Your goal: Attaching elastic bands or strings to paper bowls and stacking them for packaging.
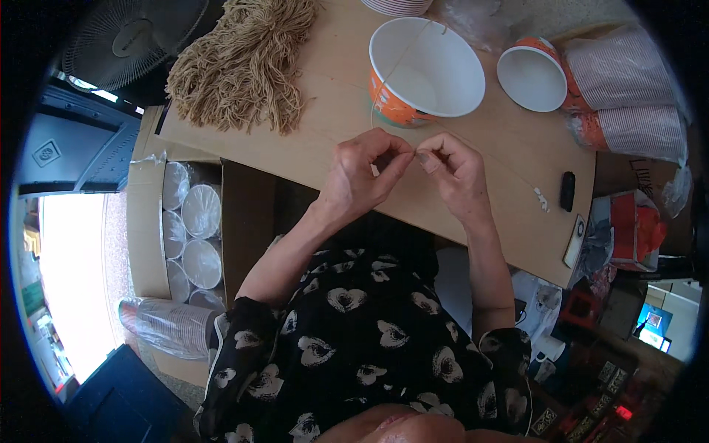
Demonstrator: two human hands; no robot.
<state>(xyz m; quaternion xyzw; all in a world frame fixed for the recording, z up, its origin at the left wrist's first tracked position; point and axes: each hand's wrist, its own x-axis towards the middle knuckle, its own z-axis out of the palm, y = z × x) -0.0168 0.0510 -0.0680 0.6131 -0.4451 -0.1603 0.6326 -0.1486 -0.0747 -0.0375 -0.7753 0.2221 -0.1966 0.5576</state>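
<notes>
At the near edge of the desk: a thin tan string ran from the pinched fingertips up to the rim of a paper bowl.
Left hand: fingers curled, thumb and forefinger pinching the string.
Right hand: fingers curled, pinching the same string, fingertips touching the left hand's.
Paper bowl: white inside, orange outside, upright just beyond the hands.
Second bowl: smaller, tipped, toward the right edge, beside wrapped bowl stacks.
String bundle: tan, heaped at the far left corner.
Desk: pale brown board.
Black lighter-like object: near the right edge.
Carton of lids: beside the left edge, lower down.
</notes>
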